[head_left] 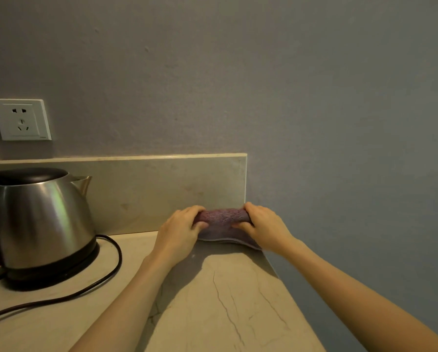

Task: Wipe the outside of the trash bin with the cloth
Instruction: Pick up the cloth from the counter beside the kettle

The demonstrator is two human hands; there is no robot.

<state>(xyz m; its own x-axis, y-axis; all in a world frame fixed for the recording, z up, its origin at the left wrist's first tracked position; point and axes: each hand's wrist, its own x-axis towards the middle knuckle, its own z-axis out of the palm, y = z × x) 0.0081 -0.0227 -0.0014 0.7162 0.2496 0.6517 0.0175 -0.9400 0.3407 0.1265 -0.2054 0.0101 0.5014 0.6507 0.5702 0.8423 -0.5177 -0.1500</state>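
A steel kettle, lid on, stands on the marble bench at left. Left hand and right hand pinch the purple cloth at the bench's far corner against the grey wall.

Two arms are showing, each with a hand at the end. The left hand and the right hand are wearing nothing. Both arms are showing bare, with no sleeves.
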